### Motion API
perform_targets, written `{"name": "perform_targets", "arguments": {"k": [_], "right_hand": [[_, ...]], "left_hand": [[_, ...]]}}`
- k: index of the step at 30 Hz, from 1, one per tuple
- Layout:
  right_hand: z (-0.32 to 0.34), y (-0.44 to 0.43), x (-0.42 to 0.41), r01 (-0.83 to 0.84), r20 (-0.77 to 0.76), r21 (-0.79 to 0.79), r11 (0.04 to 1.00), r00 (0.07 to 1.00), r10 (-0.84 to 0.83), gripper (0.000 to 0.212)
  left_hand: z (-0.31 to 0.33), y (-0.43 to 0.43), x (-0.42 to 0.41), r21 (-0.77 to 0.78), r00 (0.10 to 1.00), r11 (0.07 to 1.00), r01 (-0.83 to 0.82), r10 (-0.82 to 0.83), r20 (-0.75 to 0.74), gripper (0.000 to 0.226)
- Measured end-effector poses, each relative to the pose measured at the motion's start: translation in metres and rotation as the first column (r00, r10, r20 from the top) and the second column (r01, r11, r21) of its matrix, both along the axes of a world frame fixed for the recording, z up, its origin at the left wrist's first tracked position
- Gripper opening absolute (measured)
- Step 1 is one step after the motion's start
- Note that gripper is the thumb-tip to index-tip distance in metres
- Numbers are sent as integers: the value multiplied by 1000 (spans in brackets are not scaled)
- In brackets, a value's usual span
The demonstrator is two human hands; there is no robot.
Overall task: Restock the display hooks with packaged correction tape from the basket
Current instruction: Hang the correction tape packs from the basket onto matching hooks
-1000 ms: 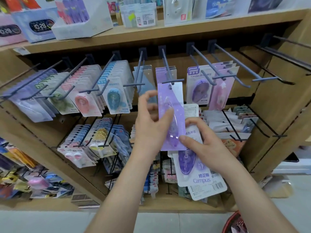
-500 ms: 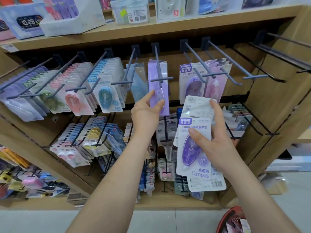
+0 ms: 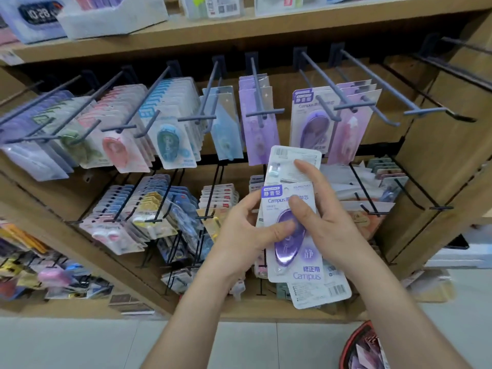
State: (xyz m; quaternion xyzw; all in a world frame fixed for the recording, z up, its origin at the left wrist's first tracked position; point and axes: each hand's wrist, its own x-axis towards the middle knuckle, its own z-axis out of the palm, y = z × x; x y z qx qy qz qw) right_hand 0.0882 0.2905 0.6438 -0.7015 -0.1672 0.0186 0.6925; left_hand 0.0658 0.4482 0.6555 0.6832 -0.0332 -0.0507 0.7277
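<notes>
Both hands are clamped on a little fan of correction tape packs [image 3: 291, 162], held up just below the bottom edges of the purple Campus packs [image 3: 308, 123] hanging on the upper hook [image 3: 315, 75]. The left hand [image 3: 245, 235] pinches the front pack [image 3: 306, 262] at its left edge, thumb on the blister. The right hand [image 3: 330, 225] grips the bunch from the right. Maybe three packs, hard to count. The neighbouring hook [image 3: 378, 83] has lots of bare prong. The red basket [image 3: 354, 344] is cut off at the bottom edge.
</notes>
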Motion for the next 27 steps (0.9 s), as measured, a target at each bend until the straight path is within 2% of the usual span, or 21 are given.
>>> {"name": "perform_targets", "arguments": {"k": [2,5,7,9,13,16,18,22,27], "right_hand": [[0,5,-1,19,-23,19,1000,1000,-19,52],[-6,8,3,88,-74,7,996,993,-87,52],[-13,7,9,73,-82,-29,997,994,-75,60],[-16,4,12,63,-160,-37,997,985,-68,65],[-21,-5,17,149,-155,-102,984,974,-163,40],[-13,-10,23,205,-156,-31,978,966,-207,25],[-5,-10,26,227,-177,23,974,959,-220,26],[-1,-14,23,139,-134,6,990,982,-137,20],[-3,-38,22,259,-135,28,965,958,-253,24]], "left_hand": [[-2,4,0,-13,999,999,-42,42,-14,49],[-7,8,1,-146,985,975,-167,158,-71,36],[-11,11,1,-219,968,946,-240,214,-133,28],[-15,13,-2,-259,958,927,-272,234,-167,29],[-18,23,-4,-291,955,914,-282,238,-177,37],[-23,24,-5,-232,973,952,-199,164,-163,35],[-26,18,-5,-201,986,973,-115,88,-143,35],[-25,4,-1,-159,991,987,29,-49,-121,42],[-8,0,9,-119,988,981,-150,144,-63,45]]}}
